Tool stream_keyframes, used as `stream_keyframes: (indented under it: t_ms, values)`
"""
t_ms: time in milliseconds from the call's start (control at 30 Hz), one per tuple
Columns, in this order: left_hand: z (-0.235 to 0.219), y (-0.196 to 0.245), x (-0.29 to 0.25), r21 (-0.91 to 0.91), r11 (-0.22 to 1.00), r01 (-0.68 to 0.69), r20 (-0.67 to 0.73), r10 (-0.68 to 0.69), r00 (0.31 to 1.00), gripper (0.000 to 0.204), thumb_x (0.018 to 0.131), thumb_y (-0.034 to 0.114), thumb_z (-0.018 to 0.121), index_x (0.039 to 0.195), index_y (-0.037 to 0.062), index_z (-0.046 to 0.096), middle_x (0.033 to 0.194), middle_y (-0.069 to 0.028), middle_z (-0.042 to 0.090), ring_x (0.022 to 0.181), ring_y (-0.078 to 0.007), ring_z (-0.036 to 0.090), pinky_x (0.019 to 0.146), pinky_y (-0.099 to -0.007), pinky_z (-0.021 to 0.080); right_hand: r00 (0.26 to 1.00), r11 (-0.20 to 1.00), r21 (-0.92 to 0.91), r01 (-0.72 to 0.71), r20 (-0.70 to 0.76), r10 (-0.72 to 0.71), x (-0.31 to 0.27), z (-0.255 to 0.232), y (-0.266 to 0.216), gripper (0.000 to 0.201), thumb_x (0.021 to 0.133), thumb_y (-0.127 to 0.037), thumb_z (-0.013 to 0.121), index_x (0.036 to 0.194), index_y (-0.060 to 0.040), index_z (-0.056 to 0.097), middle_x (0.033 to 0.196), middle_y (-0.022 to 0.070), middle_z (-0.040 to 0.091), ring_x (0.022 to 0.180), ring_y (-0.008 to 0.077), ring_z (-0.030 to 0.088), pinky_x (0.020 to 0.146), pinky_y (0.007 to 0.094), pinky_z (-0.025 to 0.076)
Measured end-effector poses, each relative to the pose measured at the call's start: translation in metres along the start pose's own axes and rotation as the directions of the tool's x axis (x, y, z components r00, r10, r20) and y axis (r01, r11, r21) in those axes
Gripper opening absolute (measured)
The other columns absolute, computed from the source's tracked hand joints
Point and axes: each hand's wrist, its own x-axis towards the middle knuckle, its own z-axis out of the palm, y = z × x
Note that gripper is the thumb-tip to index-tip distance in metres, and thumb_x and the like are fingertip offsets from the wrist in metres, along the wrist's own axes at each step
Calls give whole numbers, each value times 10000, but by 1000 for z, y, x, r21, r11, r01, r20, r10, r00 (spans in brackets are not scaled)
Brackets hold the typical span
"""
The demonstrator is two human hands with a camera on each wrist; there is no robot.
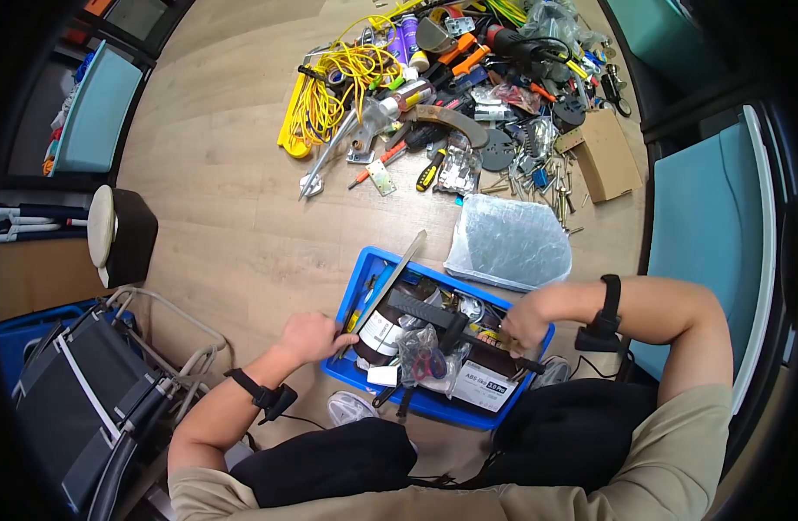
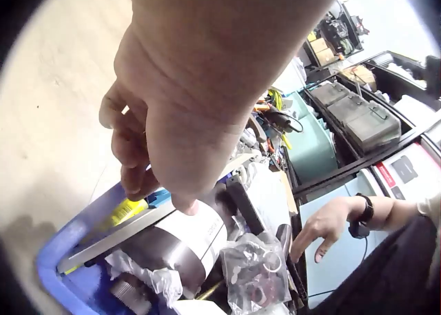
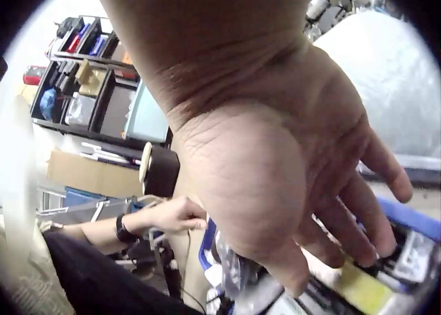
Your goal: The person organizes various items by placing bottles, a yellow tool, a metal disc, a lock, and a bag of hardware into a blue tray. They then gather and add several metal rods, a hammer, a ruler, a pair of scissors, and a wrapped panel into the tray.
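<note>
A blue bin (image 1: 452,417) packed with tools stands before the person's knees. At its left rim is the left hand (image 1: 310,337); in the left wrist view its thumb and curled fingers pinch a long flat metal strip (image 2: 114,239), which slants up across the bin. Beside that thumb lies a dark bottle with a white label (image 1: 381,333). Over the bin's right end, the right hand (image 1: 525,323) hangs with fingers loosely spread and nothing in them. Below it are a black bar (image 1: 525,363) and a labelled bottle (image 1: 484,386). A clear bag (image 1: 431,358) with scissors lies mid-bin.
Behind the bin lies a silver-wrapped slab (image 1: 510,243). Farther back spreads a heap of tools with a yellow cable (image 1: 329,100), screws and a cardboard box (image 1: 605,156). A folded chair (image 1: 86,408) and a stool (image 1: 121,234) stand left, teal drawers (image 1: 707,234) right.
</note>
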Motion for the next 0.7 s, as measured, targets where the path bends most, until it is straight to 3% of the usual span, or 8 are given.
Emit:
stream_keyframes:
  t_ms: [100,167,267,333,400,533,600,700]
  values:
    - [-2,-3,13,-113,994,10,-96,-21,995,536,959,636,588,979,142,796,864,-169,750,872,-356,737,754,-496,577,972,995,39,-86,-214,93,-23,-55,11,452,983,-424,620,1233,-62,723,1129,212,744,1057,424,691,927,504,537]
    - [8,-11,24,-80,991,-109,-155,95,983,510,956,613,600,993,138,780,869,-169,753,857,-367,735,740,-505,575,875,989,91,-115,-462,144,-35,-90,38,418,976,-398,608,1138,-38,744,1051,233,748,1005,440,698,881,517,547]
    - [10,-19,32,-81,990,-111,-132,100,986,526,920,631,628,987,128,764,864,-164,755,839,-373,737,737,-507,578,524,981,141,-136,-830,192,-58,-149,63,312,933,-275,671,1116,-28,722,1041,212,749,988,392,711,901,463,561]
    - [4,-17,34,-86,994,-67,-143,55,988,560,903,656,634,966,113,756,860,-166,755,836,-375,738,740,-508,579,153,993,89,-83,-983,101,-67,-183,73,344,906,-238,666,1175,-26,640,1169,208,705,1071,410,678,922,486,552]
    - [-6,-9,30,-93,995,-28,-141,15,990,594,886,681,641,945,99,748,856,-168,754,834,-376,739,744,-509,580,39,940,150,-306,-985,170,-78,-208,61,483,877,-205,695,1308,-41,552,1350,160,628,1198,375,631,955,470,545]
    - [-19,3,32,-132,991,13,-214,-42,976,698,852,760,632,908,71,735,821,-178,742,796,-378,738,720,-485,586,4,894,-25,-446,-1000,-26,-44,-252,92,587,867,-193,699,1407,-73,503,1424,98,574,1298,325,574,985,474,532]
    - [-15,1,37,-76,997,-4,-254,-15,967,714,853,772,627,888,66,728,803,-179,737,776,-381,735,706,-476,587,-78,758,-121,-641,-972,-222,-14,-269,106,639,863,-166,689,1465,-97,488,1403,60,570,1348,281,530,1022,479,504]
    - [-8,-5,43,-116,993,-30,-296,-5,955,662,853,736,663,850,75,711,764,-158,725,724,-375,720,666,-466,572,-118,727,-29,-686,-981,-151,8,-287,100,579,912,-170,637,1475,-139,503,1336,49,577,1289,260,546,970,481,498]
